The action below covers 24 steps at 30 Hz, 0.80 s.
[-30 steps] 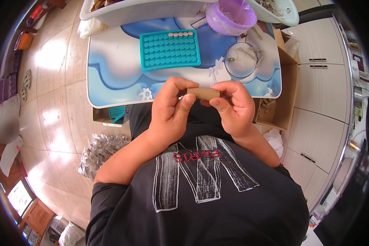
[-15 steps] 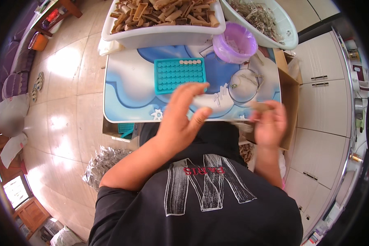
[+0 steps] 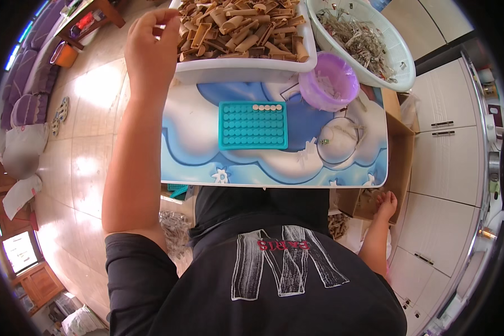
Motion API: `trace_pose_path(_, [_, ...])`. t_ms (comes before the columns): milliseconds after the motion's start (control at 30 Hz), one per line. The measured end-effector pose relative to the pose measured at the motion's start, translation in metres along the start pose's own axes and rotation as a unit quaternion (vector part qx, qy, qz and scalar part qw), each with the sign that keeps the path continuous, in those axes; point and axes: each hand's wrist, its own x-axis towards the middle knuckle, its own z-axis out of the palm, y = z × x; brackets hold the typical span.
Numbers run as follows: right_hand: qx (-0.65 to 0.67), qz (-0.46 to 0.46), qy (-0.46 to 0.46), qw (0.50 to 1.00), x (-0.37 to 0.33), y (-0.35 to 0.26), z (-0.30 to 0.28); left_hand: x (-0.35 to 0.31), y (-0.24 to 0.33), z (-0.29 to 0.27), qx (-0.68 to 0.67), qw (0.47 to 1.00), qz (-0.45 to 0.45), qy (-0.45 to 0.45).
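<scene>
My left hand point(image 3: 152, 51) curled at brown pieces point(image 3: 243, 33) heaped in white tub point(image 3: 246, 65); my right hand point(image 3: 385, 205), well apart, by cardboard box point(image 3: 402, 154); can't tell either grip. Careless tug could spill pieces.

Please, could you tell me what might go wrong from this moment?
The brown pieces are heaped high in the white tub, so the left hand at its left edge might knock some out. The purple bucket stands close to the tub and could be pushed if the tub shifts. A bump to the table might disturb the small white discs on the teal tray.
</scene>
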Motion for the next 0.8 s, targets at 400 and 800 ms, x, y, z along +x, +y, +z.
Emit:
trace_pose_path(400, [0.119, -0.102, -0.089, 0.984, -0.039, -0.091, 0.051, 0.043, -0.01, 0.042, 0.052, 0.938, 0.232, -0.251])
trace_pose_path(800, [0.138, -0.138, -0.083, 0.977, -0.057, -0.119, 0.055, 0.034, 0.006, 0.03, 0.01, 0.964, 0.215, -0.156])
